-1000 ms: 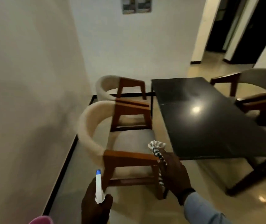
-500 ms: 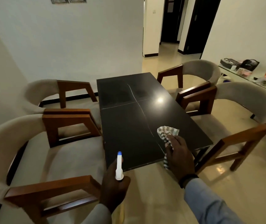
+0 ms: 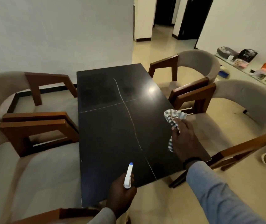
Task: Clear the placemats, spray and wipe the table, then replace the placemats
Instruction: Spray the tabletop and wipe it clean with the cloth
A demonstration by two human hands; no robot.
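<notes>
Now the left hand [image 3: 121,194] grips a white spray bottle [image 3: 127,176]; the right hand [image 3: 183,138] holds a checked cloth [image 3: 174,118]. A crooked nozzle might wet the beige chair [image 3: 37,172] left of it.

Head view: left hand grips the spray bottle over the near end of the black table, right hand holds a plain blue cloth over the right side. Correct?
One error: the cloth is checked, pale with dark lines, not plain blue. The head view shows it bunched in the right hand. The rest stands: the left hand grips the spray bottle over the near end of the black table.
</notes>
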